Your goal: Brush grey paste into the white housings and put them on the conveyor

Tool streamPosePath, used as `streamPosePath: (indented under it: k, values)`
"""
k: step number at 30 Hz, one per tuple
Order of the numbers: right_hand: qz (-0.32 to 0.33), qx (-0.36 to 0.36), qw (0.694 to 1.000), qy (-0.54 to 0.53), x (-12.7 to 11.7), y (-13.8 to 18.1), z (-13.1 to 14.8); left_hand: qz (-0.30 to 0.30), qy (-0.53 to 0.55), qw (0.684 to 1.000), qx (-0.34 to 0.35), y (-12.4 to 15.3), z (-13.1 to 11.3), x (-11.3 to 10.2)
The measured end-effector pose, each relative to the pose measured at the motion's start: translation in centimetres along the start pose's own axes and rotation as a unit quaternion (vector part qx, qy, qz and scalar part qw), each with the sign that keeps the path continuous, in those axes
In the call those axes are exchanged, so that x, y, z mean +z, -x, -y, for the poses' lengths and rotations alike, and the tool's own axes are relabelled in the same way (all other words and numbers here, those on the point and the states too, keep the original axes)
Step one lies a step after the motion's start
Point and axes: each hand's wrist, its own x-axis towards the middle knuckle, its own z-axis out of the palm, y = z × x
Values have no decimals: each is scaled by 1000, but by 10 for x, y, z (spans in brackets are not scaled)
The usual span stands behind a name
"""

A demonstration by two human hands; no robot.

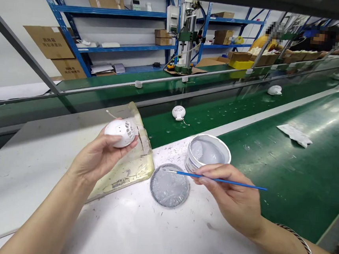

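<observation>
The left hand (98, 156) cups a white vented ball-shaped housing (120, 132), fingers curled around it, above a worn amber mat (123, 182), while the right hand (226, 191) pinches a thin blue paintbrush (218, 180) between thumb and fingers (its tip near the rim of a grey-smeared lid (169, 185)), just beside an open tub of grey paste (208, 154) on a white bench (136, 234)

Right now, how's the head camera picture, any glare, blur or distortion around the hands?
In the head view, glare washes out the bench around the lid, light streaks cross the green belt, and wide-angle stretch tilts the blue shelves. The left hand, its housing, the right hand and the brush look sharp.
</observation>
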Motion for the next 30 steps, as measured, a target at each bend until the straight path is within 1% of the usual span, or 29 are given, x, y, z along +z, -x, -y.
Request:
streamPosePath:
  k: [2, 4, 6, 8, 10, 13, 16, 18, 19, 21, 24, 26, 28, 30]
  values:
    - [-20, 28, 999, -34, -7, -1, 5, 50, -93, 994, 36, 10, 4, 1]
    - [-32, 50, 995, -76, -13, -3, 8, 86, -188, 974, 95, 20, 12, 4]
    - [-40, 68, 991, -108, -19, -5, 8, 99, -268, 946, 155, 30, 20, 8]
    - [-49, 80, 988, -125, -24, -6, 7, 99, -326, 924, 176, 39, 27, 12]
    - [-60, 88, 985, -135, -27, -8, 6, 91, -346, 919, 166, 44, 31, 15]
    - [-68, 93, 982, -147, -29, -9, 5, 102, -329, 931, 121, 46, 34, 14]
    - [-67, 93, 980, -160, -30, -10, 5, 163, -267, 950, 28, 44, 35, 10]
    - [-63, 91, 979, -169, -31, -10, 4, 206, -224, 952, -25, 45, 35, 9]
    - [-63, 89, 979, -173, -31, -10, 4, 220, -217, 950, -36, 46, 35, 9]
    - [-65, 87, 978, -177, -32, -10, 4, 215, -226, 949, -35, 51, 35, 13]
    - [-67, 87, 978, -177, -32, -10, 4, 167, -236, 957, -28, 58, 37, 21]
    - [-65, 89, 978, -176, -32, -10, 4, 156, -228, 960, -42, 60, 40, 23]
    - [-59, 93, 978, -179, -31, -10, 4, 175, -216, 959, -57, 59, 42, 21]
    - [-53, 99, 976, -188, -30, -9, 4, 212, -197, 955, -63, 56, 44, 17]
